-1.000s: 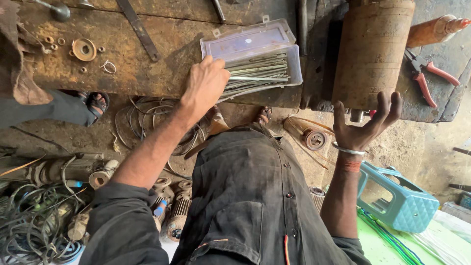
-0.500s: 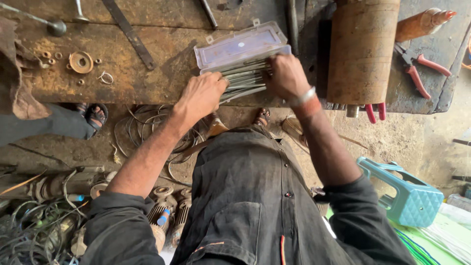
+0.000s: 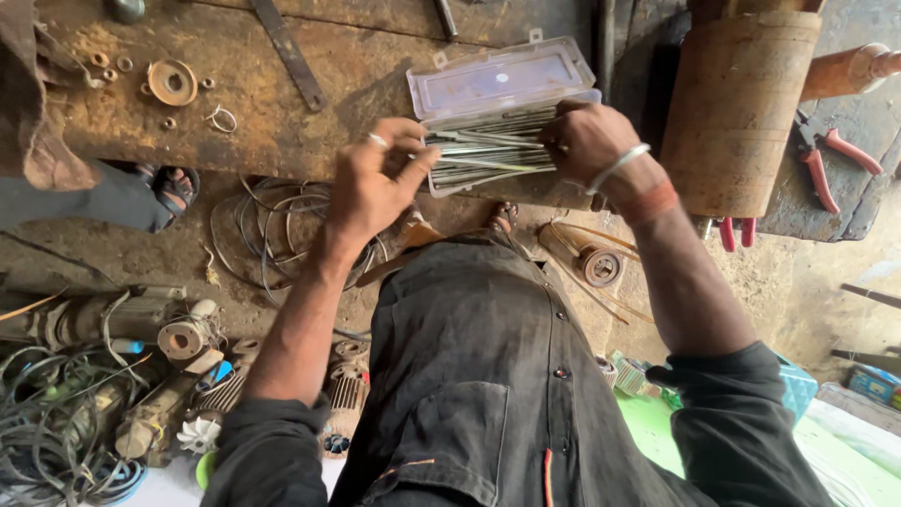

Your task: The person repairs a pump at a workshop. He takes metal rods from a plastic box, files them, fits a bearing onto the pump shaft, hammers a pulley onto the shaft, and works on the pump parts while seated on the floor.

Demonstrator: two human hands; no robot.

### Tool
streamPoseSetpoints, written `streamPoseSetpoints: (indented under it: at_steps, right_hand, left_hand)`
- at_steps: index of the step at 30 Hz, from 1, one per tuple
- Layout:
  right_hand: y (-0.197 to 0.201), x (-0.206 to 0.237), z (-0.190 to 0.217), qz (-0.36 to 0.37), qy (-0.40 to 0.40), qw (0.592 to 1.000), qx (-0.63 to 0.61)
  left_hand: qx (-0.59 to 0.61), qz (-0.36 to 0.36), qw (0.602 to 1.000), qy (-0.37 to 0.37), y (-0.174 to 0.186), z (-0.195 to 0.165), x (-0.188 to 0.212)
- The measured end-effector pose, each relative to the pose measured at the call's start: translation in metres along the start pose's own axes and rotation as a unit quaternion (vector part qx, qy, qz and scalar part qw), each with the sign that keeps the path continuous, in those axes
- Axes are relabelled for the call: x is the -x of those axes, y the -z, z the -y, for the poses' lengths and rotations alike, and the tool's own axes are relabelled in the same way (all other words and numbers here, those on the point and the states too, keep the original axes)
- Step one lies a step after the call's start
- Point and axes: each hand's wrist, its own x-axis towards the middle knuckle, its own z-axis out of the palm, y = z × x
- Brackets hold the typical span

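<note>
A clear plastic box (image 3: 502,80) with its lid open lies on the rusty workbench (image 3: 282,103). It holds several thin metal rods (image 3: 488,155). My left hand (image 3: 371,183) sits at the box's left end, fingers pinching the tips of the rods. At the right end of the box, my right hand (image 3: 587,141) presses down on the rods with curled fingers. A metal bangle and red thread circle that wrist.
A large rusty cylinder (image 3: 737,103) stands right of the box, with red-handled pliers (image 3: 831,160) beyond it. Washers and rings (image 3: 174,83) lie at the bench's left. Wire coils (image 3: 272,230), old motor parts (image 3: 188,376) and a sandalled foot (image 3: 174,188) are on the floor below.
My right hand came up from beside the cylinder onto the rods in the box. My left hand slid from on top of the rods to their left ends.
</note>
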Motion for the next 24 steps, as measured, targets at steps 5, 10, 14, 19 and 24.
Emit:
streamPoseSetpoints:
  at_steps: [5,10,14,19,24]
  right_hand:
    - [0.017,0.013,0.007,-0.098,0.021,0.995,-0.01]
    - [0.022,0.01,0.018,-0.118,0.022,0.993,0.009]
    - [0.026,0.034,0.041,-0.162,-0.101,0.926,-0.326]
    - [0.014,0.078,0.078,-0.081,-0.129,0.809,-0.567]
    - [-0.006,0.099,0.089,-0.137,-0.136,0.9,-0.392]
  left_hand:
    - [0.258,-0.171,0.948,0.072,0.019,0.018,0.013]
    - [0.307,-0.315,0.888,0.137,0.021,0.013,0.013]
    - [0.268,-0.284,0.914,0.112,0.013,-0.005,0.007]
    - [0.3,-0.165,0.934,0.099,-0.042,-0.032,0.005]
    - [0.361,-0.136,0.905,0.178,-0.081,-0.041,0.006]
